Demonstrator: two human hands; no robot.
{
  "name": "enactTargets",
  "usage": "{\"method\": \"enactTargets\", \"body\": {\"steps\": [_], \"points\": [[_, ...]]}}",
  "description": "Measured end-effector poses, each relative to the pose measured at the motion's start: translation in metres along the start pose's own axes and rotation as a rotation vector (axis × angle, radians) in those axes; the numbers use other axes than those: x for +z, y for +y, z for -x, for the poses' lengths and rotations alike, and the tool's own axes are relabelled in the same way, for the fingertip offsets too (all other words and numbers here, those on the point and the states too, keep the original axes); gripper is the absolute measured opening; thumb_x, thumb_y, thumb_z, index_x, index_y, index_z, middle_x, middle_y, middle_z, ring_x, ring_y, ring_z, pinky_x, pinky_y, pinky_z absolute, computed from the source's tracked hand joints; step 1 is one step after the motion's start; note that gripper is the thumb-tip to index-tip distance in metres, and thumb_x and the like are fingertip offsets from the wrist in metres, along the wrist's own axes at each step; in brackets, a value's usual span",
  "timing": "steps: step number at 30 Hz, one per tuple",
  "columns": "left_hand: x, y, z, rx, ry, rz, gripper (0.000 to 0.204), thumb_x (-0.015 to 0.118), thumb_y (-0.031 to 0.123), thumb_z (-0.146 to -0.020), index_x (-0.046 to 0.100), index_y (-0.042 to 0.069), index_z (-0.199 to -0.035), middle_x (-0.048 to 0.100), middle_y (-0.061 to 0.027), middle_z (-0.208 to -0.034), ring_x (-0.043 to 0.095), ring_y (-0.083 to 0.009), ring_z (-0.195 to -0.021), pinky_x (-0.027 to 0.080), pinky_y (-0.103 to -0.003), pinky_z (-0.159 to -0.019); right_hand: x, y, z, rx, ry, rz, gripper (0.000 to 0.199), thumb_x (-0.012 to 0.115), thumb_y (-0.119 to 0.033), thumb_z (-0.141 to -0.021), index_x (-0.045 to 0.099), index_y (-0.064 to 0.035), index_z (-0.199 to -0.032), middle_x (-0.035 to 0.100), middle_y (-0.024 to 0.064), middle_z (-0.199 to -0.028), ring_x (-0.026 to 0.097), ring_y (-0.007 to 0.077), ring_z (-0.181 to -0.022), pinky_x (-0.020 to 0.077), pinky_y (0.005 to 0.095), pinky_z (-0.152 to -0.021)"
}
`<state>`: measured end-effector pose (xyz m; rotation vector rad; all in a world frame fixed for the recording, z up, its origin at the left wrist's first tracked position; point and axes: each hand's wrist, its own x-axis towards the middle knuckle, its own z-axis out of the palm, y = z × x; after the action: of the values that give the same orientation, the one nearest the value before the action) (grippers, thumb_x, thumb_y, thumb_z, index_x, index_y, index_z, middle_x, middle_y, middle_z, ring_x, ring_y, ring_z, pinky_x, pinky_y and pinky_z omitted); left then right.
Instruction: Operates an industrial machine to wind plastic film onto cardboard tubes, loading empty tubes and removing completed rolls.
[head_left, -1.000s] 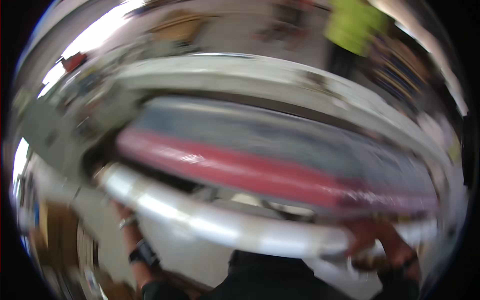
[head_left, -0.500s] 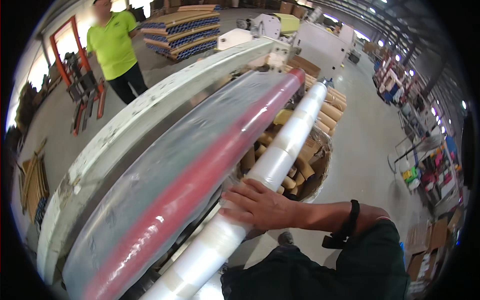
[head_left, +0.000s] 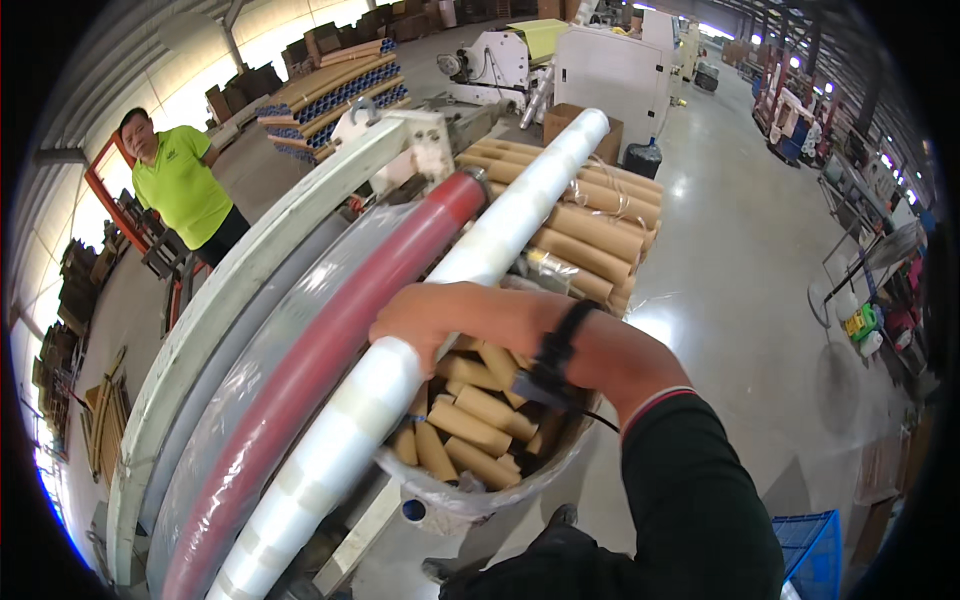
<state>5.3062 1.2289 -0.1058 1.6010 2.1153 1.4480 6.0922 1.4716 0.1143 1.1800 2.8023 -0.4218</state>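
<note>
My right hand [head_left: 412, 312] is wrapped over the top of a long white plastic film roll [head_left: 335, 435], which slants from the lower left to the upper middle. Its fingertips are hidden behind the roll. A black strap with a small device [head_left: 555, 355] sits around my right wrist. Alongside the roll runs a red roller [head_left: 300, 390], and clear film [head_left: 255, 330] lies beyond it on a machine with a white metal beam [head_left: 245, 265]. Under my forearm stands a round bin [head_left: 490, 500] holding several short cardboard tubes [head_left: 470, 425]. My left hand is out of view.
Long cardboard tubes [head_left: 590, 240] are stacked past the bin. A person in a bright yellow-green shirt [head_left: 180, 190] stands across the machine. A blue crate [head_left: 812, 550] is at the lower right, a floor fan [head_left: 885, 250] further right, a large bottle [head_left: 642, 158] ahead.
My right hand has gone from lying flattened on the roll to curling over it. The view has shifted, showing more of the bin and stacked tubes. Film over the red roller looks smoother.
</note>
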Motion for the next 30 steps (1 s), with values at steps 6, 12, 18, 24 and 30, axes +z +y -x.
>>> {"method": "enactTargets", "body": {"steps": [6, 12, 18, 24, 30], "points": [[0.132, 0.053, 0.016, 0.056, 0.23, -0.092, 0.076, 0.064, 0.046, -0.084, 0.036, 0.005, -0.142, 0.04, -0.0161, -0.145, 0.034, -0.0342, -0.135, 0.021, -0.052, -0.114, -0.008, 0.023, -0.008, -0.067, -0.12, -0.078, 0.081, 0.084, -0.043, -0.053, 0.058, -0.0059, -0.121, 0.062, 0.0142, -0.114, 0.059, 0.0303, -0.107, 0.045, 0.0425, -0.09], [0.28, 0.277, 0.07, 0.051, 0.07, -0.031, 0.079, 0.065, 0.047, -0.083, 0.034, 0.003, -0.142, 0.039, -0.0171, -0.146, 0.033, -0.0346, -0.135, 0.02, -0.051, -0.114, 0.032, 0.062, 0.071, -0.275, 0.662, 0.297, 0.094, 0.087, -0.04, -0.05, 0.047, -0.0114, -0.13, 0.053, 0.0117, -0.123, 0.051, 0.0295, -0.113, 0.0357, 0.0408, -0.096], [0.338, 0.352, 0.081, -0.004, 0.061, -0.036, 0.083, 0.066, 0.048, -0.082, 0.033, 0.001, -0.142, 0.037, -0.018, -0.146, 0.032, -0.035, -0.136, 0.019, -0.051, -0.115, -0.032, 0.134, 0.048, -0.197, -0.253, 0.094, 0.085, 0.084, -0.047, -0.053, 0.052, -0.0045, -0.119, 0.061, 0.0139, -0.108, 0.058, 0.0322, -0.101, 0.0423, 0.0413, -0.091], [0.32, 0.398, 0.096, -0.02, 0.157, -0.017, 0.087, 0.067, 0.049, -0.081, 0.032, -0.002, -0.142, 0.036, -0.0189, -0.147, 0.031, -0.0354, -0.136, 0.018, -0.05, -0.115, -0.013, 0.204, 0.098, -0.362, 0.227, -0.008, 0.081, 0.082, -0.05, -0.055, 0.053, -0.007, -0.117, 0.061, 0.0119, -0.103, 0.059, 0.032, -0.097, 0.044, 0.0407, -0.086], [0.468, 0.558, 0.117, -0.444, 0.402, 1.0, 0.078, 0.06, 0.05, -0.086, 0.037, -0.003, -0.138, 0.044, -0.0186, -0.141, 0.043, -0.0357, -0.127, 0.034, -0.049, -0.107, -0.028, 0.435, 0.261, -0.279, 0.716, 0.007, 0.075, 0.085, -0.024, -0.046, 0.053, -0.0097, -0.112, 0.058, 0.0105, -0.1, 0.056, 0.0312, -0.097, 0.0427, 0.0456, -0.085]]}}
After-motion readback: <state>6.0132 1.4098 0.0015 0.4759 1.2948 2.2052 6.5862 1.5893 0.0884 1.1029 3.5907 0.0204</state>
